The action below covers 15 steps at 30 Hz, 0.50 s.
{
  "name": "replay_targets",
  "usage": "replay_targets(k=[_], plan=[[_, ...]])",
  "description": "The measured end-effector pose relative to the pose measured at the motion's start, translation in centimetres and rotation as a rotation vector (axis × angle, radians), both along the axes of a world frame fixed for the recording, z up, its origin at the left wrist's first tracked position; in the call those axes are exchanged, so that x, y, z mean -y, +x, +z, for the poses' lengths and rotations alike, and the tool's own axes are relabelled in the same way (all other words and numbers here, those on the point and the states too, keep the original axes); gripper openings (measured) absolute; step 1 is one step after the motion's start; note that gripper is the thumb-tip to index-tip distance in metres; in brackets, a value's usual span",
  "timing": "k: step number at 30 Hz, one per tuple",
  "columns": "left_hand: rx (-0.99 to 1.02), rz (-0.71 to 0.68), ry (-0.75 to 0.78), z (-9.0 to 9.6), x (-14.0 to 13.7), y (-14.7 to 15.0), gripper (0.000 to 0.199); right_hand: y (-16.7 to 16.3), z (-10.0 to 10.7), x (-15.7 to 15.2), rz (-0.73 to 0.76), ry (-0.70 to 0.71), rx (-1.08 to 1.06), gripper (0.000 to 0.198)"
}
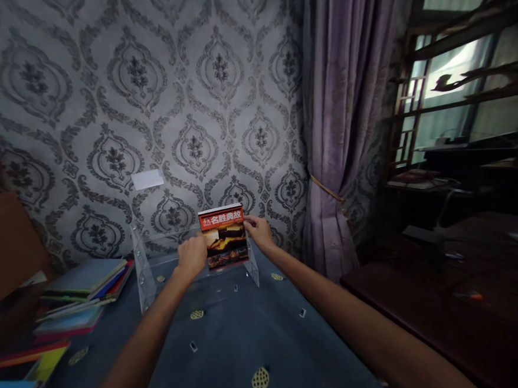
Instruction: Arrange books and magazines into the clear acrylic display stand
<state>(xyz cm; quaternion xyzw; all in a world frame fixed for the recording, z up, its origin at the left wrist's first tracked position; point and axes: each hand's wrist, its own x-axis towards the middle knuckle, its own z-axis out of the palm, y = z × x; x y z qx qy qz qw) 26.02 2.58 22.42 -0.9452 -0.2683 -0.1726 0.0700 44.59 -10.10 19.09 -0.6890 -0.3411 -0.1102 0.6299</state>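
A book (pixel 225 239) with a red and black cover and white Chinese lettering stands nearly upright in a clear plastic rack (pixel 142 268). At its left edge is my left hand (pixel 192 254), closed, with the fingertips hidden behind the book. My right hand (pixel 260 231) pinches the upper right edge between thumb and fingers. The rack's right side panel (pixel 253 270) shows just beyond the book's lower right corner. To the left of the book, the see-through rack appears to hold nothing else.
Stacked books and notebooks (pixel 85 279) lie left of the rack, with more colourful books (pixel 43 365) nearer me. A brown cardboard box (pixel 4 247) stands at the far left. Dark blue cloth (pixel 229 363) covers the table. Patterned wall and a purple curtain (pixel 338 134) rise behind; a dark red surface (pixel 410 311) lies right.
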Motion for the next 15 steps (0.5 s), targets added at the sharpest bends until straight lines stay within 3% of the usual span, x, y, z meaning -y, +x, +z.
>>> replay_targets(k=[15], plan=[[0.002, -0.001, -0.021, 0.65, 0.58, -0.58, 0.041, -0.33, -0.56, 0.3, -0.008, 0.016, -0.017, 0.029]])
